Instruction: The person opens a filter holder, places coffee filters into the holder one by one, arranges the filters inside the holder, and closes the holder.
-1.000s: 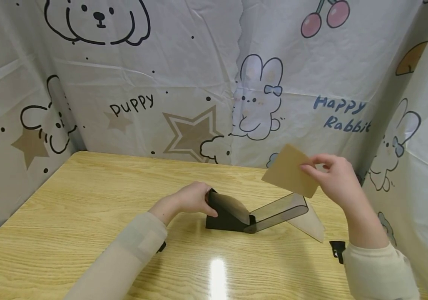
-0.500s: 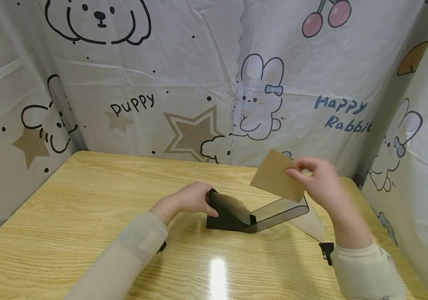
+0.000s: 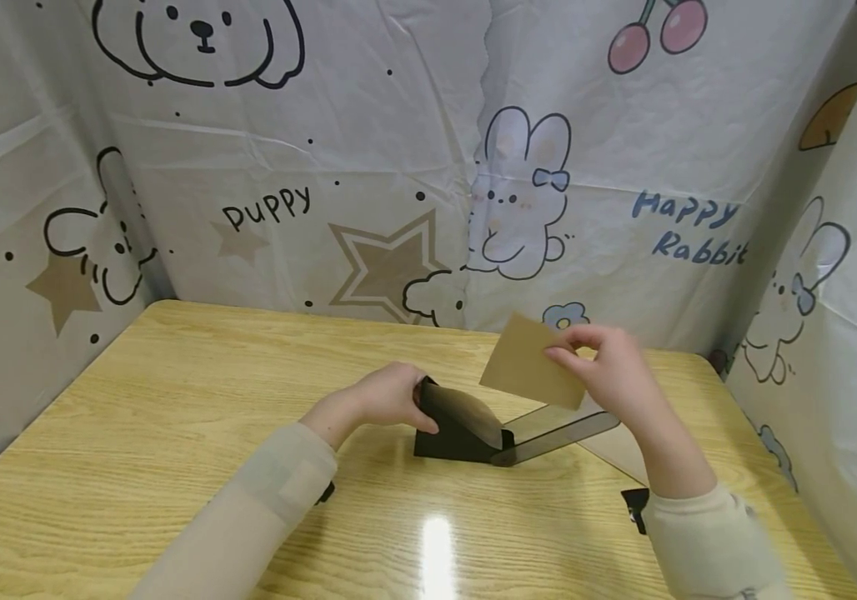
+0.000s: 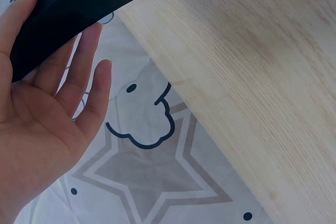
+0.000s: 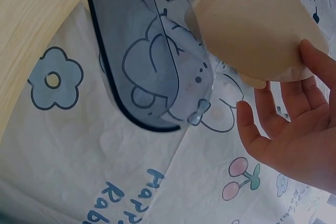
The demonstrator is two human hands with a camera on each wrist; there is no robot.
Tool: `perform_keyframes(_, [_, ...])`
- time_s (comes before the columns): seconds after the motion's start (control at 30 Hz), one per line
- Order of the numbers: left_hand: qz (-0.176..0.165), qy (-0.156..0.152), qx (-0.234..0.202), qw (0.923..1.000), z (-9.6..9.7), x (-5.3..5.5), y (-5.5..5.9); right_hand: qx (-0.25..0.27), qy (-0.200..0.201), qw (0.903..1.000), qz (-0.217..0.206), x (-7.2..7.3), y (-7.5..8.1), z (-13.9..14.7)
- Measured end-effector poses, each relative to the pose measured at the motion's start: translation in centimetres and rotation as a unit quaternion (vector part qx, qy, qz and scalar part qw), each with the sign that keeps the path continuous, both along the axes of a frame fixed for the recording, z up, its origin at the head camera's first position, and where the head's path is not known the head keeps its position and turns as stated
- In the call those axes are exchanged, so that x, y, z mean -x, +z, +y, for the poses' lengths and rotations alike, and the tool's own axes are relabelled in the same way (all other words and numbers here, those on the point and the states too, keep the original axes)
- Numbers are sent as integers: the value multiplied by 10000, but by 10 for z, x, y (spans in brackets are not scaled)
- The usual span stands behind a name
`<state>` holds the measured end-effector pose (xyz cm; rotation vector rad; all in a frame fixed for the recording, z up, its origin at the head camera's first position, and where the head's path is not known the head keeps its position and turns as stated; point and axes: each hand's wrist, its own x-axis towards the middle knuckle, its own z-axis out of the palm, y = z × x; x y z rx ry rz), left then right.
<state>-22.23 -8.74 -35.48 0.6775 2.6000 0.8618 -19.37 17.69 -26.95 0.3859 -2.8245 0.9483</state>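
My left hand (image 3: 387,396) grips the left end of a black box (image 3: 447,437), thumb on the near side. The box lies on the wooden table, with a brownish curved face (image 3: 469,415) showing at its opening. Its clear smoky lid (image 3: 567,435) hangs open to the right. Above the lid, my right hand (image 3: 612,371) pinches a tan paper coffee filter (image 3: 529,360) by its right edge, apart from the box. The filter's crimped seam shows in the right wrist view, where the lid (image 5: 152,61) is beside it. In the left wrist view, fingers lie along the black box (image 4: 89,14).
A pale flat piece (image 3: 619,457) lies on the table (image 3: 248,375) behind the lid, partly hidden by the right arm. Printed cloth (image 3: 286,150) hangs close behind the table and at both sides. Small black mounts (image 3: 634,508) show at the wrists.
My right hand has moved left and slightly down with the coffee filter, bringing it nearer the box. The left hand and box have stayed in place.
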Motion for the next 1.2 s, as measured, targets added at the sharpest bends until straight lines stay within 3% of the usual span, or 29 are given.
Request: perform_keyframes(1.2, [63, 72, -40, 9999, 0, 0, -1, 50, 640, 9975, -298, 9, -46, -34])
